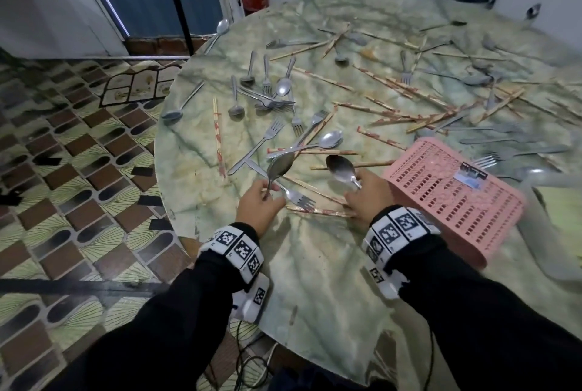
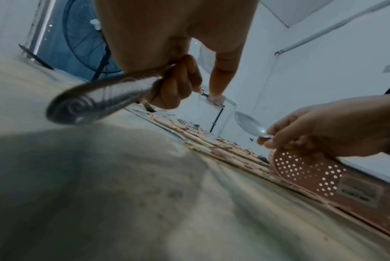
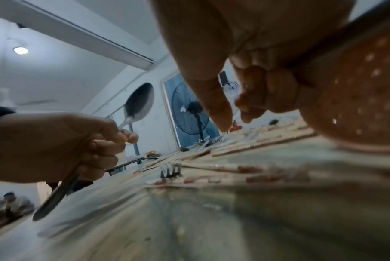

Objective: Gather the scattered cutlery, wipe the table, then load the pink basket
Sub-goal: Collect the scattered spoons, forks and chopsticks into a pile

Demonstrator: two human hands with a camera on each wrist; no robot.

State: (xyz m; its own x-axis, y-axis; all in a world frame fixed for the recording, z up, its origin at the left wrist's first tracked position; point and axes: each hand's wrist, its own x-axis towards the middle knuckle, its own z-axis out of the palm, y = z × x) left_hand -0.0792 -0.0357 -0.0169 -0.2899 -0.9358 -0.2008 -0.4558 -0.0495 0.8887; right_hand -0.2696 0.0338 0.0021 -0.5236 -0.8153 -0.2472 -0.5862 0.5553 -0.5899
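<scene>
Your left hand [image 1: 259, 201] pinches a spoon [image 1: 279, 166] by its handle, bowl raised toward 12 o'clock for collecting. Your right hand [image 1: 365, 196] grips another spoon [image 1: 341, 168] likewise; the pink basket [image 1: 453, 195] lies overturned on the worktop [image 1: 315, 264] at 3 o'clock.

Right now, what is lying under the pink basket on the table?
The pink basket lies upside down on the table. Fork tines and handles poke out at its far edge. What else it covers is hidden.
</scene>
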